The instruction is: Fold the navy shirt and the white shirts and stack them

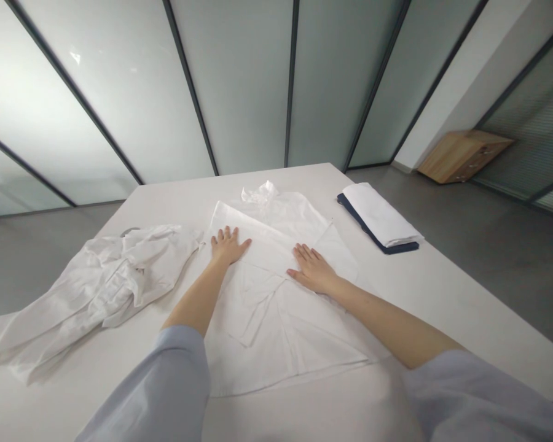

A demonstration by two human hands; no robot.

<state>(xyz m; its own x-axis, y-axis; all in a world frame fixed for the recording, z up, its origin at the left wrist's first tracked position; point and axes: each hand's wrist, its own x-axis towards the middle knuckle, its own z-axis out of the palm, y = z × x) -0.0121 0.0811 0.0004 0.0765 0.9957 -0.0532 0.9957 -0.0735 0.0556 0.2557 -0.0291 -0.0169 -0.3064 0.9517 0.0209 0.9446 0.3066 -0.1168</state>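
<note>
A thin white shirt-like garment [276,344] lies spread on the white table in front of me, its collar end pointing away. One part of it is folded across the upper body on a slant. On the left of that folded part my left hand [228,247] rests flat with its fingers spread. My right hand [314,270] presses flat on the same cloth further right, fingers stretched out. Neither hand grips anything. Fine creases and a narrow strip of cloth show below and between the hands.
Left of the garment lies a crumpled white garment [120,276], reaching to the table's left edge. At the right edge a folded white cloth [382,215] rests on a dark blue folded cloth [400,248]. Frosted glass panels [239,80] stand behind the table [470,319]; a wooden cabinet [461,153] is at the right.
</note>
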